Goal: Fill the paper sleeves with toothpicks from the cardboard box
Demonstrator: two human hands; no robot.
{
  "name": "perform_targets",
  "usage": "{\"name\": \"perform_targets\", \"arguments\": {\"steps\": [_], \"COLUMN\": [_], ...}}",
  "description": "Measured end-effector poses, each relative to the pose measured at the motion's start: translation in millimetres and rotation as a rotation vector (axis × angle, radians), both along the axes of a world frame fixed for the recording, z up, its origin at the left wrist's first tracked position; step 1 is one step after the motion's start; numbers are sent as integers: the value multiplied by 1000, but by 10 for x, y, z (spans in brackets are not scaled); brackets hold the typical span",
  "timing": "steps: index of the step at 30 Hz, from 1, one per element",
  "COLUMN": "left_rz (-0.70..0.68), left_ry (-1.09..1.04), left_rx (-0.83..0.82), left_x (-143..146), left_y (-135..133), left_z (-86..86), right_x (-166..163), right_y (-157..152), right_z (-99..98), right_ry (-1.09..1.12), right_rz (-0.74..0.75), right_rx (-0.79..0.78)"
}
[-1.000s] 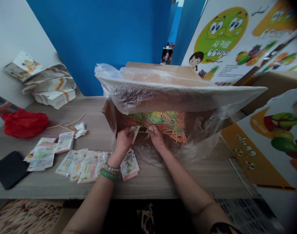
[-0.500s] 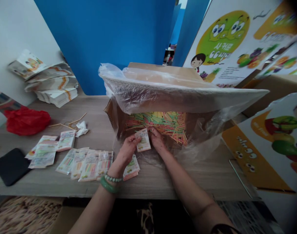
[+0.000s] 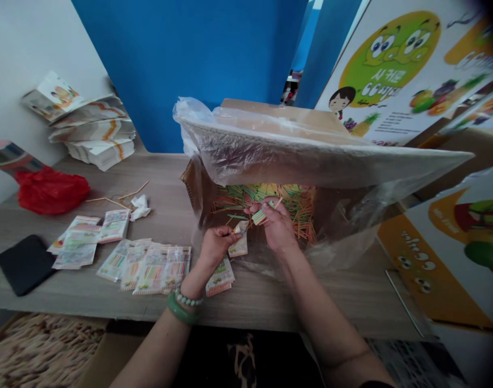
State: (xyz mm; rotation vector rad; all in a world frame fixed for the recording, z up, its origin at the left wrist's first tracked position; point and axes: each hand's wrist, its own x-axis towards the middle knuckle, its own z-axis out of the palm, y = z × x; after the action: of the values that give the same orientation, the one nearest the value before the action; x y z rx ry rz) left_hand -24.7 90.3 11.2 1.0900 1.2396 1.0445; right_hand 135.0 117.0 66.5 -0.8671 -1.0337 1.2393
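Observation:
My left hand (image 3: 217,245) pinches the upper edge of a small printed packet (image 3: 238,247), whose top looks parted. Close beside it, at the box's front, my right hand (image 3: 276,223) grips a little bundle of coloured sticks (image 3: 260,216), green, yellow and orange. Behind both hands is a cardboard box (image 3: 189,183) lined with clear plastic, with many loose coloured sticks (image 3: 298,205) inside. Under my left wrist lies a stack of printed packets (image 3: 221,280). Left of it, several packets with sticks showing through (image 3: 149,272) overlap on the table.
More packets (image 3: 78,245) lie farther left, near a black flat pad (image 3: 26,265). A red plastic bag (image 3: 54,191), crumpled tissue (image 3: 140,207) and piled printed bundles (image 3: 96,132) are behind. Large printed cartons (image 3: 436,258) stand at the right, beside a thin rod (image 3: 403,303).
My right hand has left the packet's edge and now holds a bundle of sticks over the box front. The packet has tilted and its top looks parted. The view has shifted slightly.

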Motion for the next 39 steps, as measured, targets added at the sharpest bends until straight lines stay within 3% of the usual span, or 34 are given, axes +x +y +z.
{"name": "perform_targets", "arguments": {"steps": [5, 10, 17, 27, 34, 39], "left_rz": [-51, -83, -19, -66, -90, -33], "left_ry": [36, 25, -8, -83, -140, -176], "left_rx": [30, 125, -10, -70, -22, 159], "left_x": [-7, -31, -42, -62, -18, 111], "left_y": [-42, -80, -95, -97, -59, 206], "left_z": [154, 285, 256, 307, 307, 314], "right_x": [-155, -216, -218, -254, -182, -98], "right_y": [-90, -120, -146, -159, -130, 124], "right_z": [192, 127, 133, 56, 22, -8], "right_ry": [10, -22, -14, -80, -129, -247], "right_rz": [52, 60, 22, 50, 309, 336], "right_rx": [21, 32, 45, 57, 16, 68]}}
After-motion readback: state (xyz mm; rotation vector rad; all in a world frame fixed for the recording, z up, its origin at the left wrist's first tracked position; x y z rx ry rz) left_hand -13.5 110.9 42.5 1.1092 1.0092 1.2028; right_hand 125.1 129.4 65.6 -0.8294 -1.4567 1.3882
